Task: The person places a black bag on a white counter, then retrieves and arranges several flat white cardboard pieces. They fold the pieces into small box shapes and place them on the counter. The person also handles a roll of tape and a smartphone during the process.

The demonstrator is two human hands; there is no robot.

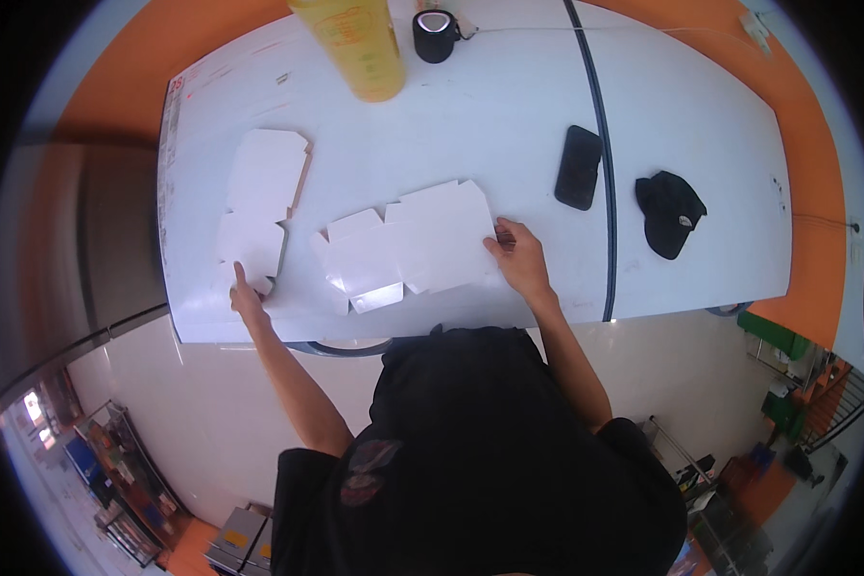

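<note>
Near the left edge of the white surface (509, 115), a stack of flat white cardboard blanks (259, 197) is lying, reaching from the middle of that edge down toward the near left corner. The left hand (247, 298) is resting on the lowest blank of the stack, close to the near edge, with one finger stretched out and pressing on the card; it is not gripping anything. Just to the right, a single unfolded white box blank (408, 245) is lying flat by the middle of the near edge. The right hand (518, 257) is pressing down on that blank's right end, fingers spread open and flat on the card rather than closed around it. Farther right, past a dark seam running across the surface, a black phone (579, 166) and a black cap (669, 213) are lying apart. At the far edge, a yellow bottle (355, 43) and a black tape roll (435, 36) are standing.
</note>
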